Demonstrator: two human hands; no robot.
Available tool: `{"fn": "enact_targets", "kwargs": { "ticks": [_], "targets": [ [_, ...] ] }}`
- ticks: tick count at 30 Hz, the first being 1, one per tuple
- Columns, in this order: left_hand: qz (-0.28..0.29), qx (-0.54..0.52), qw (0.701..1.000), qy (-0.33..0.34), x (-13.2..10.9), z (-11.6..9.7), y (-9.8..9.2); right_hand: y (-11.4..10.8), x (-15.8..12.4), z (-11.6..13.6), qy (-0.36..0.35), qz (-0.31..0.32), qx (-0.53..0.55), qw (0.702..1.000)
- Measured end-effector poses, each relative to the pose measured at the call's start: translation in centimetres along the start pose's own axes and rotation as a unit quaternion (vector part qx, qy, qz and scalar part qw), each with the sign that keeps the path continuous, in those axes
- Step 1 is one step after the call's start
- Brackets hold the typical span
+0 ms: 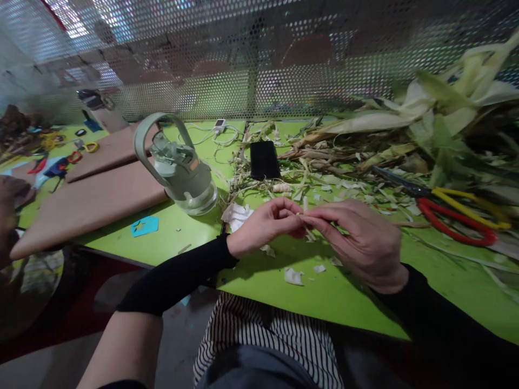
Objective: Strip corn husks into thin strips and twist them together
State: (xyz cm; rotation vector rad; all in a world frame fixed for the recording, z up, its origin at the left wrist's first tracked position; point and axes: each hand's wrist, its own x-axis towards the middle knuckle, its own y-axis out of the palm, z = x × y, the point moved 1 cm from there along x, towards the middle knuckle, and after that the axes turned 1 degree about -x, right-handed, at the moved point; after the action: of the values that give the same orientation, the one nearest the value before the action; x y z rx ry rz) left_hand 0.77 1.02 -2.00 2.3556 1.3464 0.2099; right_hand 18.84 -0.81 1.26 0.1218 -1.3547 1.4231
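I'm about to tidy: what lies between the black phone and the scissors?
In the head view, brownish dried plant strips and small pale scraps lie between the phone and the scissors.

Your green tabletop [259, 281] borders an upright perforated metal panel [219, 94] ahead of you; bright light [77, 21] shows through the panel's upper left. Grey floor [178, 337] lies below.

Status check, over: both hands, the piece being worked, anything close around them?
Left hand, right hand: both pinching a slim pale piece. Piece over green table. Phone beyond hands; scissors right of right hand.
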Motion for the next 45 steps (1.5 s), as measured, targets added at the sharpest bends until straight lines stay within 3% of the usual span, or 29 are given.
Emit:
{"fn": "enact_targets", "kwargs": {
  "ticks": [4,14,19,27,38,45],
  "targets": [
    [-0.013,-0.003,1.000,-0.015,0.1,0.1,-0.1,-0.4,0.5,-0.7,0.015,0.055,0.040,0.998],
    [0.025,0.011,0.999,-0.043,-0.1,-0.8,0.0,-1.0,1.4,-1.5,0.166,0.135,0.162,0.963],
    [0.041,0.012,0.998,-0.046,0.1,-0.8,-0.4,-1.1,1.6,-1.3,0.125,0.149,0.118,0.974],
    [0.021,-0.020,0.999,-0.044,0.2,-0.3,-0.5,-1.0,1.6,-1.2,0.090,0.139,0.074,0.983],
    [0.021,0.106,0.993,0.037,0.5,0.3,-0.8,-0.6,0.8,-0.9,0.114,0.147,0.034,0.982],
    [0.000,0.105,0.994,0.041,0.4,-0.1,-0.7,-0.7,1.0,-1.0,0.088,0.142,0.039,0.985]
  ]
}}
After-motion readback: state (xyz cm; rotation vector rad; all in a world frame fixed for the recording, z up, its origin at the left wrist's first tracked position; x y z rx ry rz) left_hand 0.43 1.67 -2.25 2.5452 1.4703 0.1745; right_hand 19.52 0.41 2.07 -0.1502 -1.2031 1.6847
